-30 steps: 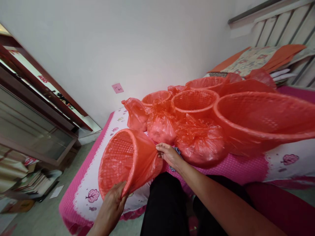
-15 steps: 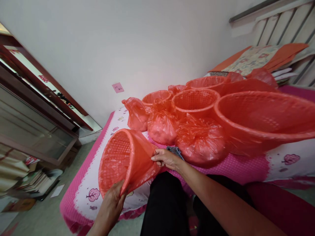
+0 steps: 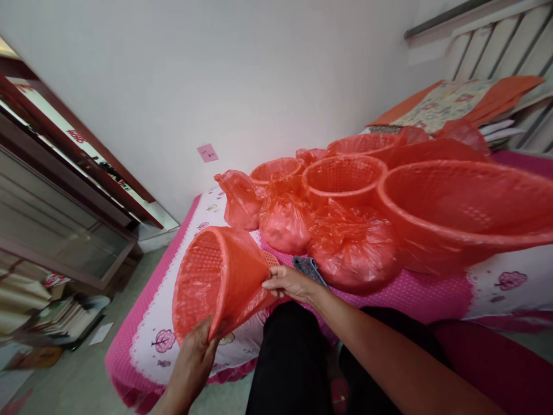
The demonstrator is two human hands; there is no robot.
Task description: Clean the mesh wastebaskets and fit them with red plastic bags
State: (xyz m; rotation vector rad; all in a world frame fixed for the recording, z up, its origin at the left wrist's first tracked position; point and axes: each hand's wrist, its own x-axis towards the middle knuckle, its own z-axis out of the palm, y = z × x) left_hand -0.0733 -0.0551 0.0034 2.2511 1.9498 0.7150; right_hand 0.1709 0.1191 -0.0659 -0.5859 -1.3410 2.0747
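Observation:
An orange-red perforated plastic basket (image 3: 223,271) lies tilted on its side on the bed, its mouth toward the left. A thin red plastic bag (image 3: 248,271) lines it and is folded over the rim and down the outside. My left hand (image 3: 202,346) is closed on the lower rim of the basket. With fingers pinched, my right hand (image 3: 287,283) grips the edge of the bag near the basket's base. Some of the basket's holes show bare just above those fingers. Beyond my right hand lies a small grey-blue cloth (image 3: 310,270).
Several filled red bags (image 3: 354,248) sit on the bed behind the basket. More bag-lined baskets (image 3: 345,176) stand beyond them, with a large one (image 3: 466,202) at right. Folded bedding (image 3: 453,104) lies by the radiator (image 3: 501,43). A bedsheet (image 3: 147,328) covers the bed.
My right hand has shifted slightly left along the basket's side with the bag edge, and more bare holes show near the base. The basket has turned a little; my left hand stays at its rim.

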